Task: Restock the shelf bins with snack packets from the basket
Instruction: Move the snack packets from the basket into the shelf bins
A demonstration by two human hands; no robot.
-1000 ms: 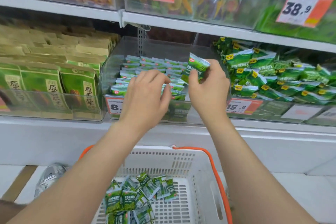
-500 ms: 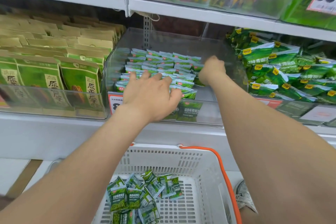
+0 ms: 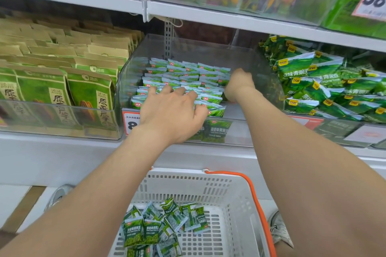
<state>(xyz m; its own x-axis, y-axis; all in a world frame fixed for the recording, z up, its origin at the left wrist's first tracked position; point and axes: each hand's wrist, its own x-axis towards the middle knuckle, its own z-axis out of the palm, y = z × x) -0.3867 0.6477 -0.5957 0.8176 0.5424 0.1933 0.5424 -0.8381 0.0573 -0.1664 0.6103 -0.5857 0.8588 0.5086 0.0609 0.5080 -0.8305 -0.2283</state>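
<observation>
1. Closest to us, below both forearms, sits the white basket (image 3: 234,200) with its orange handle (image 3: 258,204). A loose heap of small green snack packets (image 3: 165,225) lies on its floor, well short of either hand.
2. A grey shoe (image 3: 279,229) peeks out just right of the basket, under the right arm.
3. Moving up, our left hand (image 3: 173,115) is palm down with the fingers spread wide, resting flat on the front rows of packets in the clear middle bin (image 3: 208,52). It isn't gripping anything, just pressing on them.
4. A red price tag (image 3: 130,120) on the bin front is partly hidden behind that left wrist.
5. Our right hand (image 3: 240,83) reaches deeper into the same bin, past the left one, at the right end of the packet rows (image 3: 188,77). It's curled in, but the fingers are turned away from us, so we honestly can't tell whether there's a packet in it.
6. Left of the left hand, the next bin holds tan and green pouches (image 3: 87,89) standing upright.
7. Right of the right hand, bigger green pea bags (image 3: 309,81) are piled up.
8. Farthest, above both hands, the upper shelf (image 3: 208,14) carries more clear bins.
</observation>
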